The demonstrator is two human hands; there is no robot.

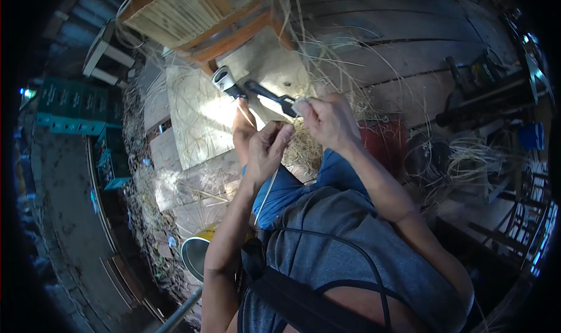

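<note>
Plank floor [374, 35] littered with cane scraps; wooden chair [204, 17] upper left. Left hand [267, 149] pinches cane strip [266, 194], centre frame. Right hand [330, 121] grips knife [272, 96]. Blade contact unclear.

A cane-weaving workshop, rough and open to daylight

We sit on a floor of worn wooden planks [374, 47], and just beyond our fingers [277, 135] loose pale cane strips [327, 64] lie scattered, with a heap of shavings [304, 149] right under them. Further out past the fingertips stands a wooden chair frame [198, 17] with a woven cane panel. Well to the right of our fingers we see coils of cane [467, 158] and dark tools [479, 93]; well to the left, stacked green crates [76, 108] beside a dirt floor [64, 204].
</note>
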